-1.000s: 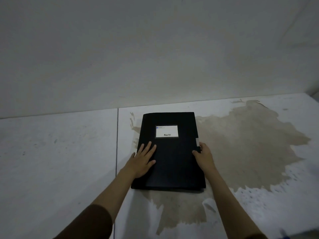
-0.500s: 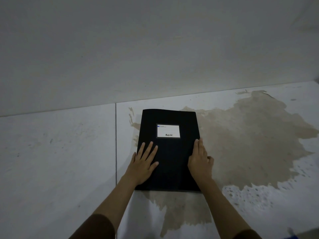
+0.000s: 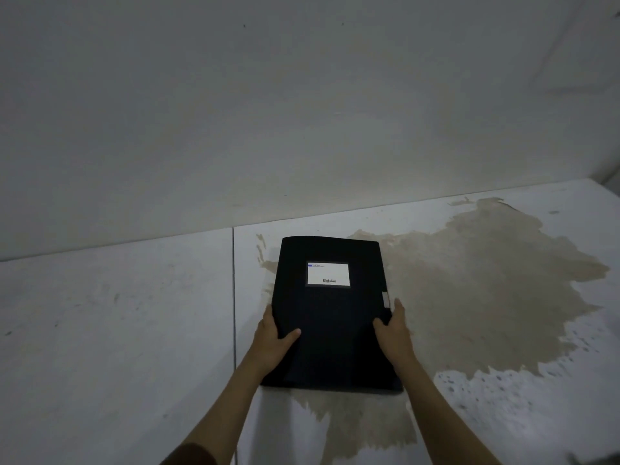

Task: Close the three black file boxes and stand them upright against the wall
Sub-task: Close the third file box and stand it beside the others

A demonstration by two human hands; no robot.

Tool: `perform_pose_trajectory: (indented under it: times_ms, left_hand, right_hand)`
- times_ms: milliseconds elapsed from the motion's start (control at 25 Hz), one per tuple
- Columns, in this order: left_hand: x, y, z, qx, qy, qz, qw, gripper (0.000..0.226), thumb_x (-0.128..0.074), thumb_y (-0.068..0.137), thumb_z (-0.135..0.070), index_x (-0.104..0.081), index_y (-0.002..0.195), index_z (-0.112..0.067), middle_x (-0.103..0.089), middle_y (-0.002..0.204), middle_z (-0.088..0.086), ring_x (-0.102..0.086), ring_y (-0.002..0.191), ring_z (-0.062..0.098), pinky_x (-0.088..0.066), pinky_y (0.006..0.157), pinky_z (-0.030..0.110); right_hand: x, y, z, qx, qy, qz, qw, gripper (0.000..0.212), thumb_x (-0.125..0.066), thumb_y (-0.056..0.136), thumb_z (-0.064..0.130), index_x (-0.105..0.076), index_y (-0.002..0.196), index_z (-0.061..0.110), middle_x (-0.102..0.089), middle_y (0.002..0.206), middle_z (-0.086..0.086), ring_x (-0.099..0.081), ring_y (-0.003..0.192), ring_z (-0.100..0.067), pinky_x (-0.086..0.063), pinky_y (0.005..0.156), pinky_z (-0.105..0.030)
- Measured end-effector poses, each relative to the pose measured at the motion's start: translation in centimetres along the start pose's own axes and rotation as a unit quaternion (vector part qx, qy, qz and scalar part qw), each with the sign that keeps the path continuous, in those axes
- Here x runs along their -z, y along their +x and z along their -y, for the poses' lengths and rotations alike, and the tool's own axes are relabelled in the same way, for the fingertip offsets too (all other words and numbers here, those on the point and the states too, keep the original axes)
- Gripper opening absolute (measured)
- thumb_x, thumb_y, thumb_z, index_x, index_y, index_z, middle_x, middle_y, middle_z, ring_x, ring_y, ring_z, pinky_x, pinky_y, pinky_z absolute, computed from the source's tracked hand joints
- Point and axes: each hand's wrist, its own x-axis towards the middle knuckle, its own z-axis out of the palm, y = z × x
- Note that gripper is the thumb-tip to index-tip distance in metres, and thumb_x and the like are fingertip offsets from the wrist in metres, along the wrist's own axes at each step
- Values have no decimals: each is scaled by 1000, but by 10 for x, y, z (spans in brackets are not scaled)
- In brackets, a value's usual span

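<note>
Both hands, left hand (image 3: pixel 272 340) and right hand (image 3: pixel 393 330), grasp opposite side edges of one closed flat black plastic file box (image 3: pixel 330 317) on the stained pale floor (image 3: pixel 134 330).

Open floor (image 3: pixel 117 330) lies bare on both sides of the black file box (image 3: pixel 330 317), whose side edges are occupied by the left hand (image 3: pixel 272 342) and right hand (image 3: pixel 394 333), with the wall (image 3: pixel 302 112) bounding the far side.
</note>
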Motion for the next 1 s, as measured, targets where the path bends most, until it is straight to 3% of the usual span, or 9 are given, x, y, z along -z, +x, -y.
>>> perform_pose_trajectory:
  times_ms: [200, 320, 440, 560, 680, 760, 920, 1000]
  left_hand:
    - [29, -26, 5, 65, -108, -40, 991, 73, -62, 85, -33, -19, 140, -12, -44, 137, 11, -51, 117, 27, -42, 91, 29]
    - [62, -46, 14, 77, -173, -112, 975, 65, -61, 85, -35, -24, 134, -12, -47, 130, 11, -52, 102, 21, -43, 82, 29]
    - [108, -67, 27, 66, -249, -206, 944, 57, -62, 84, -35, -30, 127, -15, -50, 128, 14, -56, 100, 25, -47, 71, 27]
    - [164, -94, 45, 68, -308, -279, 907, 58, -61, 82, -41, -31, 127, -18, -49, 129, 16, -56, 107, 30, -50, 81, 36]
    - [230, -137, 68, 64, -345, -311, 883, 82, -63, 71, -61, -32, 135, -20, -49, 134, 12, -54, 114, 31, -48, 96, 43]
    - [272, -169, 84, 48, -351, -316, 880, 94, -63, 62, -69, -35, 137, -19, -53, 133, 8, -54, 115, 29, -46, 99, 46]
    - [348, -228, 110, -6, -375, -345, 860, 98, -66, 56, -70, -37, 136, -23, -55, 132, 4, -55, 116, 27, -45, 100, 48]
    - [378, -255, 119, -24, -378, -360, 853, 99, -66, 54, -70, -35, 137, -25, -54, 133, 4, -53, 120, 28, -42, 104, 50]
  right_hand:
    - [-12, -27, 20, 17, 35, 38, 999, 49, -50, 88, 3, -38, 135, 11, -53, 130, -12, -52, 106, -22, -43, 88, -30]
    - [-35, -36, 49, 73, 51, 77, 993, 48, -49, 88, -1, -41, 133, 12, -54, 127, -8, -52, 108, -21, -44, 87, -29]
    - [-72, -54, 85, 136, 69, 116, 981, 48, -49, 86, -5, -45, 129, 14, -55, 121, -2, -53, 113, -22, -44, 91, -30]
    - [-121, -85, 117, 195, 79, 159, 965, 50, -48, 85, -8, -46, 129, 15, -53, 124, 0, -50, 116, -18, -42, 101, -33]
    - [-178, -131, 145, 246, 76, 213, 942, 52, -46, 86, -6, -43, 131, 19, -50, 129, 3, -47, 121, -17, -39, 105, -35]
    - [-214, -165, 164, 281, 79, 249, 924, 53, -45, 87, -5, -40, 133, 22, -48, 128, 7, -45, 120, -13, -39, 102, -29]
    - [-281, -235, 203, 318, 94, 300, 894, 55, -46, 86, -5, -36, 132, 23, -45, 125, 13, -46, 111, 1, -39, 90, -8]
    - [-310, -264, 220, 335, 110, 312, 882, 54, -47, 86, -3, -35, 129, 28, -46, 121, 15, -47, 107, 7, -40, 83, -5]
